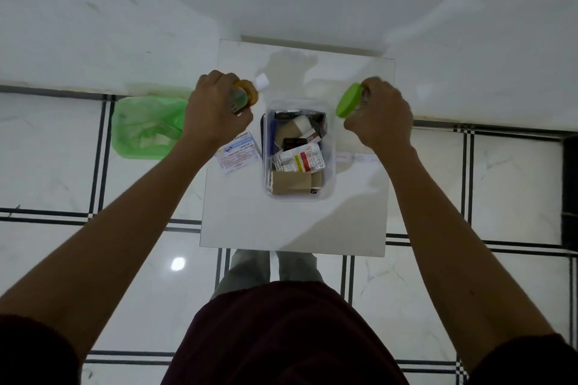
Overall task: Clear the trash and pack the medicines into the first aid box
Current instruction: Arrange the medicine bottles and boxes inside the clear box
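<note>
Clear first aid box [298, 150] in the middle of the white bench [291, 222], lid off, packed with brown cartons, a white roll and a red and yellow packet. Left grip [215, 112] wrapped tight round a small bottle with an orange cap [244, 97], right grip [380, 119] wrapped tight round a jar with a green lid [348, 100], both up in the air on each side of the box. Blue and white leaflet [239, 153] flat just left of the box; green trash bag [147, 128] on the floor, open, with pale scraps inside.
</note>
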Available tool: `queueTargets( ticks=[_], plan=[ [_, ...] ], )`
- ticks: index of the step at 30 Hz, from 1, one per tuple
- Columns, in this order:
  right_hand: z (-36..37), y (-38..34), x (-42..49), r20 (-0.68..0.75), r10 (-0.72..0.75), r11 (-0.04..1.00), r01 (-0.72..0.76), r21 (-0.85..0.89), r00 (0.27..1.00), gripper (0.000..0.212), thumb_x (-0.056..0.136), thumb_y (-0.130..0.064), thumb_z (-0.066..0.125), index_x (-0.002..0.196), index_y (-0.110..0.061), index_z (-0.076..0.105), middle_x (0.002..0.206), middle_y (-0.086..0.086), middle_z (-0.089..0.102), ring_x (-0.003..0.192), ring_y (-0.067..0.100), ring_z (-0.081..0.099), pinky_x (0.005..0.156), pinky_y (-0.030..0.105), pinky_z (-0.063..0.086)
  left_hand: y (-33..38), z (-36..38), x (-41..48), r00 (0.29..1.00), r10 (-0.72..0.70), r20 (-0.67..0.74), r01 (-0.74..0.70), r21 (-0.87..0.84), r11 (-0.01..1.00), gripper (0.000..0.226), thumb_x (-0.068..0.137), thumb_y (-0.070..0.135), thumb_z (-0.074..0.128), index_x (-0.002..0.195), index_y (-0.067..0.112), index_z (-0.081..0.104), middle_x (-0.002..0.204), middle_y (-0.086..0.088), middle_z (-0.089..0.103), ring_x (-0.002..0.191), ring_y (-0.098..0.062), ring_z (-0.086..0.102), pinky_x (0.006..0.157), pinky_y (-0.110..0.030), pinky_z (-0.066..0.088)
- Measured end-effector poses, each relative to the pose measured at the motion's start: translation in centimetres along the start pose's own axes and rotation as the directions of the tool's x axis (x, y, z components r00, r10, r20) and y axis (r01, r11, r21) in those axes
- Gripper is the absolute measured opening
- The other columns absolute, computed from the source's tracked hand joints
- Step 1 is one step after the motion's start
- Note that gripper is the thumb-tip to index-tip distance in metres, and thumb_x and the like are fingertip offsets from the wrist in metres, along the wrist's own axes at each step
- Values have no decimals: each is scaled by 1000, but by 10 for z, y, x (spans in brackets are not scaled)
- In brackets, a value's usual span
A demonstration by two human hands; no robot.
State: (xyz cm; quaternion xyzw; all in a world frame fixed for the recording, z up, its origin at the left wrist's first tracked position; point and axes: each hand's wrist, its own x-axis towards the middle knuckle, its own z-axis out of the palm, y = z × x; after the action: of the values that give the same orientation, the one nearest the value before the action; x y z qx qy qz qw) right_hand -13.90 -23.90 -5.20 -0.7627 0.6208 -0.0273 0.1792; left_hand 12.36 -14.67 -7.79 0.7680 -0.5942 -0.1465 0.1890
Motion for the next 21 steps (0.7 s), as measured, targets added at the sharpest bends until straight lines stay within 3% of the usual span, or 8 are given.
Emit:
queueTargets(
  ticks=[3, 6, 8, 11, 14, 18, 21],
  plan=[
    [-26, -15, -7, -128, -67, 989, 83, 125, 989, 55, 58, -20, 74, 110, -11, 57, 101, 11, 63, 89, 30, 58, 72, 38, 48, 24, -11, -14, 981, 179, 70, -174, -64, 983, 42, 69, 37, 60, 102, 11, 63, 95, -10, 65, 88, -29, 56, 77, -39, 48],
    [-33, -32, -5, -75, -192, 925, 206, 319, 979, 58, 57, -24, 76, 112, -13, 61, 105, 7, 64, 91, 25, 59, 76, 35, 51, 46, -3, -34, 936, 309, 167, -310, -19, 950, 48, 65, 36, 63, 107, 12, 65, 99, -10, 67, 88, -33, 60, 73, -42, 48],
    [-28, -42, -1, -3, -287, 900, 271, 341, 958, 64, 55, -30, 76, 115, -13, 61, 108, 8, 64, 95, 26, 60, 82, 41, 52, 53, 8, -45, 911, 351, 217, -366, 28, 930, 49, 63, 30, 67, 109, 12, 65, 103, -10, 67, 92, -36, 60, 81, -47, 43],
    [-19, -54, -1, 122, -407, 884, 356, 303, 905, 65, 55, -41, 68, 114, -13, 63, 105, 8, 65, 97, 26, 58, 85, 45, 49, 54, 22, -55, 891, 354, 284, -384, 55, 922, 39, 72, 30, 73, 108, 16, 67, 110, -6, 69, 111, -32, 57, 103, -67, 23],
    [-14, -62, -3, 207, -416, 897, 362, 256, 885, 70, 55, -47, 61, 118, -16, 60, 111, 3, 65, 102, 24, 57, 89, 43, 45, 54, 28, -61, 880, 387, 275, -410, 28, 912, 31, 75, 29, 75, 104, 18, 71, 111, -4, 71, 115, -27, 60, 107, -73, 8],
    [-2, -60, -8, 238, -390, 906, 326, 269, 889, 66, 58, -39, 71, 119, -22, 54, 113, -4, 65, 102, 20, 59, 92, 44, 43, 46, 37, -67, 908, 373, 191, -375, -24, 927, 23, 73, 27, 75, 94, 19, 72, 99, 0, 75, 102, -24, 67, 107, -72, 7],
    [13, -54, -13, 169, -446, 889, 414, 196, 879, 53, 67, -41, 66, 115, -20, 57, 105, -3, 67, 97, 22, 59, 86, 43, 42, 42, 42, -67, 915, 351, 198, -353, -27, 935, 24, 78, 37, 64, 93, 20, 72, 97, 2, 75, 99, -21, 68, 106, -74, 5]
  ],
)
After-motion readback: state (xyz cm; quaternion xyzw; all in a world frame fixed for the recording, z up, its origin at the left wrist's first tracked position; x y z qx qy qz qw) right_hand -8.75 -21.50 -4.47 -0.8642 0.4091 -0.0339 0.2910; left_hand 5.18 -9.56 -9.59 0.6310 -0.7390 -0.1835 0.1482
